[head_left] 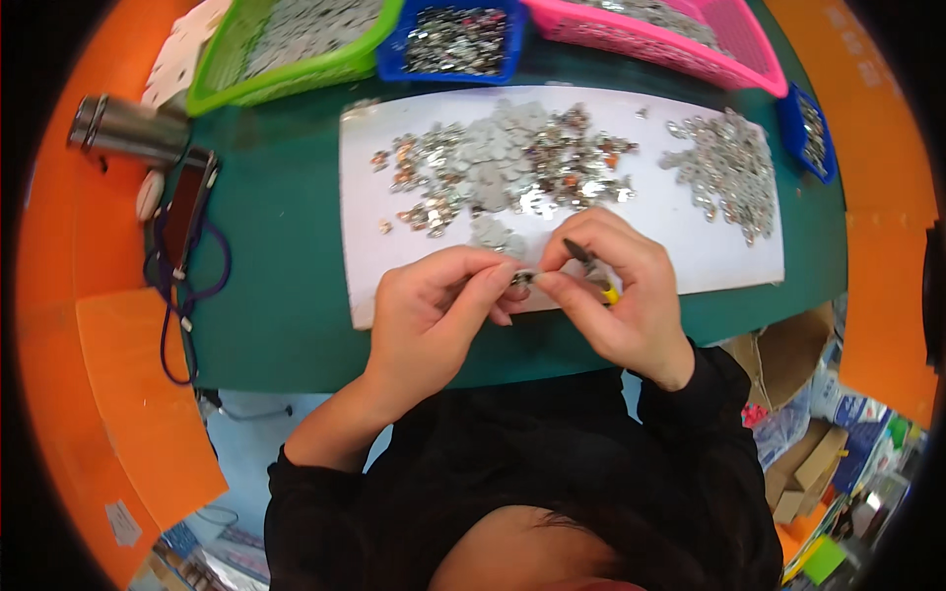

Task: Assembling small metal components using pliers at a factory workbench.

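Over the near edge of a white board, my two hands meet at the fingertips. My left hand pinches a small shiny metal piece between thumb and forefinger. From the other side, my right hand touches this piece with its closed thumb and forefinger. A slim tool with a dark tip and a yellow part also rests in the right hand; its kind is unclear. Beyond the fingers lie flat grey discs, flanked by shiny silver pieces and brownish-silver ones.
Another pile of silvery pieces covers the board's right part. Along the back stand a green basket, a blue tray and a pink basket, all filled. A small blue tray, a metal flask and a corded phone flank the board.
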Tool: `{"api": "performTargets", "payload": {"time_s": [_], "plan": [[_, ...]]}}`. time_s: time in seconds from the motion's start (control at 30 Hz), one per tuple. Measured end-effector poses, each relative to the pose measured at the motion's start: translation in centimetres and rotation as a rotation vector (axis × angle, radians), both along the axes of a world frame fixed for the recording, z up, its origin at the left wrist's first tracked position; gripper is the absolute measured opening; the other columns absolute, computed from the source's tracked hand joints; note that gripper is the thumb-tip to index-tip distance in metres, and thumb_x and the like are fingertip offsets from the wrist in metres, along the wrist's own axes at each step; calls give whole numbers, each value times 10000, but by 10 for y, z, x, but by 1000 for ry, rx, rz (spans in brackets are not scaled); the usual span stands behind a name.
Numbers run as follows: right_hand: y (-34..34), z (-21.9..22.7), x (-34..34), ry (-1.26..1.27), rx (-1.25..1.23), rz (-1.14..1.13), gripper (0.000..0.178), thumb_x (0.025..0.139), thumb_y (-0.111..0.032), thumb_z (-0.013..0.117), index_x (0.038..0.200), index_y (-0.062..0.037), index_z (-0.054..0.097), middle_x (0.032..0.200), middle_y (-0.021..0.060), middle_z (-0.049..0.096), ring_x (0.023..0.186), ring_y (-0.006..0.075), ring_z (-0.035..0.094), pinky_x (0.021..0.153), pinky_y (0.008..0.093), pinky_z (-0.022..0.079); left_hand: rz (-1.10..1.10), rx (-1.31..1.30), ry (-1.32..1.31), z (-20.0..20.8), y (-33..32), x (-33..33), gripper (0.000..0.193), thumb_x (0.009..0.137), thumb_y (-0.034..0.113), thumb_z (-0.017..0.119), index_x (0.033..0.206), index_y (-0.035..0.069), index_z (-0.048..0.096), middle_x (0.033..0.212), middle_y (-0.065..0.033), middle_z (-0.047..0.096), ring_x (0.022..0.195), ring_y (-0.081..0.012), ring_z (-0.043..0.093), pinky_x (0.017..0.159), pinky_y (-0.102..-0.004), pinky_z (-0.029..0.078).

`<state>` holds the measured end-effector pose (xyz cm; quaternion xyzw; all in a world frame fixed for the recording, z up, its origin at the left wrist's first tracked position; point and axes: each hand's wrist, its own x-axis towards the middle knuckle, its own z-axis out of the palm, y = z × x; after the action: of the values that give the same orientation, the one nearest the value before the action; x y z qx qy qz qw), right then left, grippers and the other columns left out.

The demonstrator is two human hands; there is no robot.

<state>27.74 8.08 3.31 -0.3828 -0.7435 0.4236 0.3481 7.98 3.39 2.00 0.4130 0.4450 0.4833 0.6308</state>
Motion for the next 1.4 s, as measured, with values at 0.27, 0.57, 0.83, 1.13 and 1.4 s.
{"api": "performTargets", "payload": {"time_s": [0.27,0.57,0.83,1.13,1.4], "plan": [[30,-8,84,-216,272,-615,115,882,-76,691,931,20,650,828,101,663,773,164,627,740,297,490,231,417,384,-10,-1,-13,113,942,-10,631,841,-52,660,781,-83,703,721,-127,657,677,-240,515],[40,-22,114,-408,496,-782,80,894,-64,696,952,-14,672,804,56,626,736,139,565,676,261,442,427,607,787,-11,7,-30,65,865,-47,678,909,-19,639,1009,-159,704,952,-239,667,862,-326,506],[6,-21,76,-501,450,-175,216,702,9,751,898,-45,677,799,85,592,772,267,551,669,341,412,395,495,845,-23,-6,-41,119,822,-29,708,928,5,668,1073,-126,700,1015,-276,644,913,-345,482],[13,-34,36,-461,512,-212,201,699,3,744,875,-54,667,819,77,594,810,279,564,697,354,432,246,588,1180,-24,13,-18,242,717,125,820,921,89,695,937,-35,620,938,-263,546,806,-374,405],[14,-37,30,-446,531,-193,215,687,-3,726,885,-76,685,847,70,604,856,278,568,741,363,432,181,567,1221,-29,22,-6,237,742,141,807,946,102,693,930,-6,593,937,-238,527,808,-379,357]]}}
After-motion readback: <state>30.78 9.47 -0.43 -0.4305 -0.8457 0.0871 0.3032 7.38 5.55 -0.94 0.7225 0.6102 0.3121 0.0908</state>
